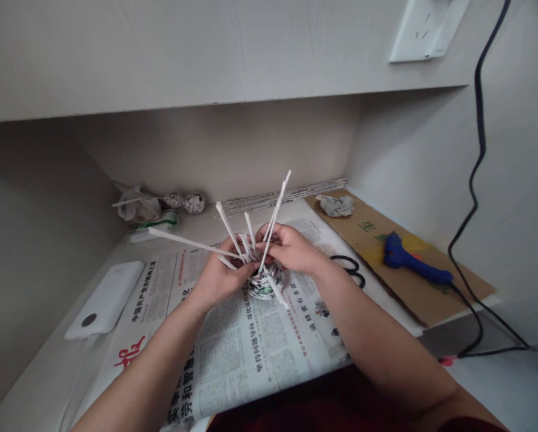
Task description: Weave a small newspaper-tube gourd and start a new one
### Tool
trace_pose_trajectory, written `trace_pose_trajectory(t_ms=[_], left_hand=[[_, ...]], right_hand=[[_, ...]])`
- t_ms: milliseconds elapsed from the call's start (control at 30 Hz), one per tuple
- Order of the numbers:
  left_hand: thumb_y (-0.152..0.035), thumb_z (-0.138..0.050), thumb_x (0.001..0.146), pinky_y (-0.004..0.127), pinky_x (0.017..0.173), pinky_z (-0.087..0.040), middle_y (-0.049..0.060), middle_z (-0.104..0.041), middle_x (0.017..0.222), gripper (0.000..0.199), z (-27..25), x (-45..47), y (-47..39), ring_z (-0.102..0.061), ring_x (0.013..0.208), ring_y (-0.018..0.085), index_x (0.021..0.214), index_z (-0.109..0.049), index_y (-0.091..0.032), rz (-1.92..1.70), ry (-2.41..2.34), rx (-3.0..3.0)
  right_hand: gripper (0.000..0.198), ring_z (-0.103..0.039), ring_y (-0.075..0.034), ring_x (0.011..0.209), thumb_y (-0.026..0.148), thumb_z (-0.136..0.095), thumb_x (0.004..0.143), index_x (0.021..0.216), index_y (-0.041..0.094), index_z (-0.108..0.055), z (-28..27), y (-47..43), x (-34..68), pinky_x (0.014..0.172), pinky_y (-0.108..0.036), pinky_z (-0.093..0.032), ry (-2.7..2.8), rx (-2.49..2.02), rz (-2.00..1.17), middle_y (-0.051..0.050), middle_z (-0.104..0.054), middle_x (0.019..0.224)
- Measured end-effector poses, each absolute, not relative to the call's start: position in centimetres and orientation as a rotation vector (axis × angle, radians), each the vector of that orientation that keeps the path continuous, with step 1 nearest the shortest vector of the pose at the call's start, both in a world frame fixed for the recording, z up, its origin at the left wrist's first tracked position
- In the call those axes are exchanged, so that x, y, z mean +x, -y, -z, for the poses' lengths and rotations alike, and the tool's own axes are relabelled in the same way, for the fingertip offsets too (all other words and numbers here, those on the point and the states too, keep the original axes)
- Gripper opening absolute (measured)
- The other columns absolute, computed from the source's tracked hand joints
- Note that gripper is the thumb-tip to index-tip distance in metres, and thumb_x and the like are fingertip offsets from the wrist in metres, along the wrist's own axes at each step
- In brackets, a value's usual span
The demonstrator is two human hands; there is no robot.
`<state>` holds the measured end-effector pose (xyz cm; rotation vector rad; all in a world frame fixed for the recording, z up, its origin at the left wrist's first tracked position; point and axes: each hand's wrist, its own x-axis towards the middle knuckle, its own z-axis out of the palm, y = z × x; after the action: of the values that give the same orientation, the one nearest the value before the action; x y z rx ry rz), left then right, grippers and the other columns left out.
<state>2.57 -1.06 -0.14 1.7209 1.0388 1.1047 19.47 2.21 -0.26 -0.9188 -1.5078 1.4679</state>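
A small round basket woven from rolled newspaper strips (260, 287) is between my two hands, just over the newspaper. Several white paper sticks (192, 242) stand up and splay out from its rim. My left hand (226, 271) grips the basket's left side, its thumb pressed along the rim. On the far right side my right hand (286, 247) pinches a long paper stick (275, 216) near its base. The fingertips of both hands are partly hidden behind the sticks.
Newspaper sheets (224, 354) cover the desk. Black-handled scissors (352, 267) lie right of my hands, partly hidden by my right arm. A blue glue gun (412, 261) with a cord rests on cardboard (340, 231). At left lies a white device (104, 300); thin paper sticks (295, 193) line the back.
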Motion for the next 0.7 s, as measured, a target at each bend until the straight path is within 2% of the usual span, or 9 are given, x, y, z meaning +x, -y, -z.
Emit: trace_pose_trajectory(t_ms=[133,267,400,567,700], left_hand=[[-0.019,-0.071,0.071,0.033,0.072,-0.056,0.006,-0.073,0.092,0.041,0.3,2.4,0.9,-0.070,0.080,0.020,0.109,-0.056,-0.016,-1.100,-1.065,1.708],[-0.017,-0.069,0.073,0.033,0.076,-0.056,0.006,-0.073,0.096,0.039,0.4,2.4,0.8,-0.070,0.083,0.020,0.111,-0.058,-0.016,-1.111,-1.062,1.707],[-0.016,-0.068,0.072,0.032,0.075,-0.056,0.006,-0.074,0.094,0.031,0.3,2.5,0.9,-0.070,0.082,0.020,0.103,-0.063,-0.015,-1.122,-1.113,1.729],[-0.018,-0.067,0.074,0.034,0.080,-0.055,0.007,-0.074,0.098,0.032,0.7,2.3,0.7,-0.070,0.088,0.022,0.106,-0.067,-0.014,-1.090,-1.132,1.726],[-0.022,-0.067,0.076,0.034,0.083,-0.053,0.007,-0.074,0.101,0.030,1.0,2.0,0.5,-0.068,0.093,0.024,0.104,-0.069,-0.014,-1.062,-1.148,1.747]], right_hand=[[0.017,-0.059,-0.008,0.059,0.014,-0.060,0.083,0.097,0.023,-0.056,0.7,-2.5,19.5,0.055,-0.021,-0.052,1.531,-0.847,-1.449,0.001,-0.062,0.085],[0.026,-0.058,-0.008,0.059,0.011,-0.057,0.083,0.104,0.025,-0.051,0.9,-2.5,19.4,0.054,-0.021,-0.052,1.518,-0.856,-1.435,0.002,-0.061,0.089],[0.025,-0.061,-0.010,0.067,0.009,-0.055,0.083,0.104,0.023,-0.051,0.8,-2.3,19.4,0.061,-0.023,-0.054,1.535,-0.840,-1.432,0.001,-0.062,0.085],[0.017,-0.063,-0.012,0.082,0.012,-0.055,0.085,0.100,0.020,-0.056,0.1,-1.7,19.5,0.073,-0.025,-0.054,1.595,-0.778,-1.425,-0.002,-0.065,0.092],[0.025,-0.063,-0.013,0.086,0.008,-0.049,0.086,0.106,0.021,-0.055,-0.5,-1.4,19.4,0.075,-0.026,-0.054,1.620,-0.719,-1.445,-0.003,-0.065,0.100]])
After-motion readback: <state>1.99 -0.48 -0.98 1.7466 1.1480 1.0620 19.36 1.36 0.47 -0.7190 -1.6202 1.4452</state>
